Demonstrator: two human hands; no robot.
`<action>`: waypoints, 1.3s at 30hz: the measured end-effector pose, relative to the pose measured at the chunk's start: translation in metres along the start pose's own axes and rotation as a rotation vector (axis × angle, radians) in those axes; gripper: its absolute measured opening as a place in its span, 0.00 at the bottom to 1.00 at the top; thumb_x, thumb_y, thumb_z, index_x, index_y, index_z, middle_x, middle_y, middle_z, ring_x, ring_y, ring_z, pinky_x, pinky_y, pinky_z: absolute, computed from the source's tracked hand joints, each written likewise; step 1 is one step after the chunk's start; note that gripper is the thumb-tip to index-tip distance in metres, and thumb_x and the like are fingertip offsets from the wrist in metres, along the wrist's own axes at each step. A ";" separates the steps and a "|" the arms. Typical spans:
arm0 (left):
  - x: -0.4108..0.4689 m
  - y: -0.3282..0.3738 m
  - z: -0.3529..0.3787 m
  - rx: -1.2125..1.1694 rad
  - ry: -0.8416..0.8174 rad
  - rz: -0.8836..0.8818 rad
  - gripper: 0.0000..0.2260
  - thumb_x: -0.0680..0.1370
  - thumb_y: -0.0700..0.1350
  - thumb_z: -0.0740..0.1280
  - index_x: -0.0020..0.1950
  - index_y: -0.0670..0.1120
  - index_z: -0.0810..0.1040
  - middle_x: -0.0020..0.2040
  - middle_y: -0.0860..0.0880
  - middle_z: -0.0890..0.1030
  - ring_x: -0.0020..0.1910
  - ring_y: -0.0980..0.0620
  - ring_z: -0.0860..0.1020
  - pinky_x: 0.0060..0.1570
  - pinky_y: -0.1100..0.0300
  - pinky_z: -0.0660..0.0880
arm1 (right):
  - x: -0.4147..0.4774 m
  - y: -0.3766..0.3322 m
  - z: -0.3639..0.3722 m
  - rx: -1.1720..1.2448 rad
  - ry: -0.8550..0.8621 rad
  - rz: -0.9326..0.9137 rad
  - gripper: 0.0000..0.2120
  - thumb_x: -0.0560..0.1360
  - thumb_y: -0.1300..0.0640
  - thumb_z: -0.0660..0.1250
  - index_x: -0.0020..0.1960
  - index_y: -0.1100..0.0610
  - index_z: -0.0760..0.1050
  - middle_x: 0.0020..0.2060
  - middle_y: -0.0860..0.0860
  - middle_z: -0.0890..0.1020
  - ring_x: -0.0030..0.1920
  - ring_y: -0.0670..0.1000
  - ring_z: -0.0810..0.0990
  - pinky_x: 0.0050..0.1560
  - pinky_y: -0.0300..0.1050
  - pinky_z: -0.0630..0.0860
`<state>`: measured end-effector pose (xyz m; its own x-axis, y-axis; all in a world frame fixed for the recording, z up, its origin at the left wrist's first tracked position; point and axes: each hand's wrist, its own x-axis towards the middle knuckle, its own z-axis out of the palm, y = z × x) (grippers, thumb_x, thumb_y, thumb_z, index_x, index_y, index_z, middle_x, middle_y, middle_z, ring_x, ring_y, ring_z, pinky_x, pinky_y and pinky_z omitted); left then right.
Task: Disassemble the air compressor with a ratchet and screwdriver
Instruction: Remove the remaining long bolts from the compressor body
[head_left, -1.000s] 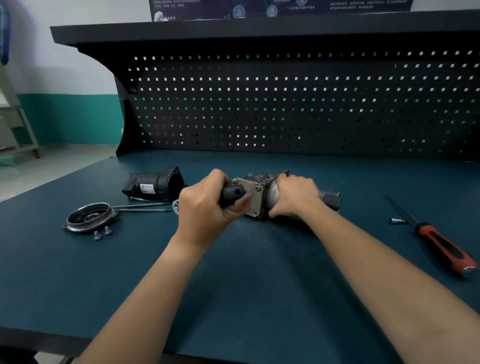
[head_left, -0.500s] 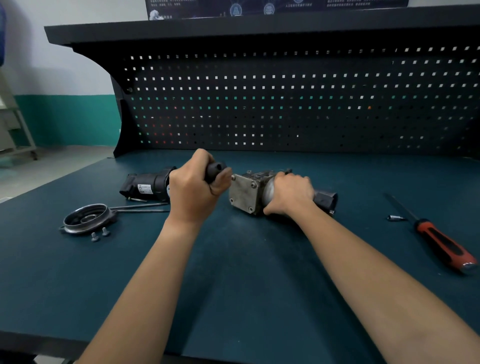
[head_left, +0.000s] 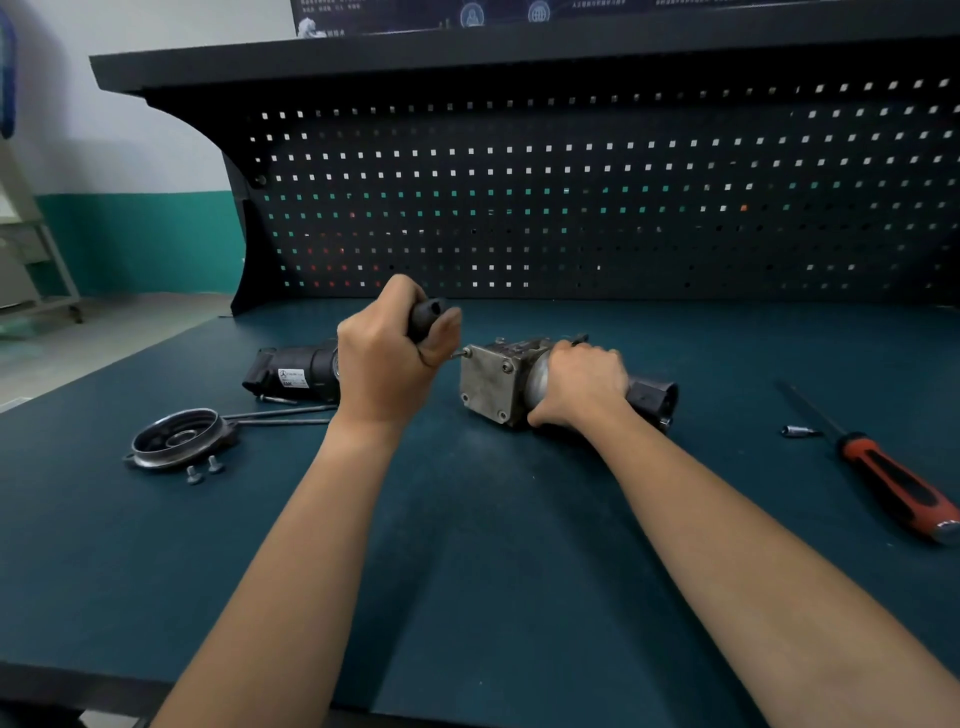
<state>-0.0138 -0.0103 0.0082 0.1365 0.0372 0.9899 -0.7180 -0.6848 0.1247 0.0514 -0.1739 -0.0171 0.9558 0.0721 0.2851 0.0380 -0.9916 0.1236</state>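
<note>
The grey metal compressor body (head_left: 493, 382) lies on its side in the middle of the bench, its square end plate with corner bolts facing left. My right hand (head_left: 579, 384) grips its round barrel from above; a black connector end (head_left: 652, 400) sticks out to the right. My left hand (head_left: 389, 358) grips the black ratchet handle (head_left: 428, 314), raised upright just left of the plate. A thin metal tip (head_left: 460, 355) reaches from under that hand to the plate's upper left bolt. The ratchet head is hidden by my fingers.
A black motor housing (head_left: 293, 371) lies behind my left hand. A round metal cover (head_left: 176, 439), two loose bolts (head_left: 203, 469) and two long rods (head_left: 280, 415) lie at the left. A red-handled screwdriver (head_left: 893, 480) and a small socket (head_left: 797, 431) lie at the right. The pegboard (head_left: 571, 208) stands behind.
My left hand has swung the ratchet handle up and to the left, from lying across the end plate to upright beside it. The right hand has kept its hold on the compressor.
</note>
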 end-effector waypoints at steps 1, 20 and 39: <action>0.000 -0.002 0.000 -0.008 0.002 -0.001 0.31 0.78 0.62 0.51 0.30 0.37 0.68 0.26 0.50 0.59 0.24 0.52 0.58 0.26 0.66 0.54 | 0.000 -0.001 -0.001 -0.001 -0.008 0.002 0.35 0.64 0.41 0.72 0.62 0.61 0.67 0.54 0.55 0.77 0.54 0.55 0.76 0.52 0.47 0.69; -0.028 -0.016 -0.008 0.009 -0.160 0.010 0.17 0.72 0.49 0.61 0.32 0.35 0.70 0.23 0.42 0.69 0.26 0.52 0.62 0.26 0.63 0.58 | 0.002 -0.008 -0.004 -0.020 -0.047 0.027 0.36 0.65 0.40 0.70 0.63 0.61 0.65 0.54 0.55 0.77 0.55 0.55 0.76 0.51 0.47 0.68; -0.016 -0.045 -0.001 -0.060 0.111 -0.138 0.34 0.77 0.66 0.51 0.30 0.36 0.68 0.22 0.43 0.64 0.19 0.44 0.64 0.25 0.69 0.58 | 0.029 0.017 -0.033 0.183 -0.578 0.026 0.50 0.58 0.31 0.71 0.71 0.55 0.61 0.65 0.52 0.71 0.60 0.56 0.74 0.52 0.46 0.72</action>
<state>0.0155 0.0211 -0.0132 0.1631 0.2099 0.9640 -0.7374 -0.6233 0.2604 0.0698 -0.1849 0.0246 0.9587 0.0285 -0.2831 0.0131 -0.9983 -0.0561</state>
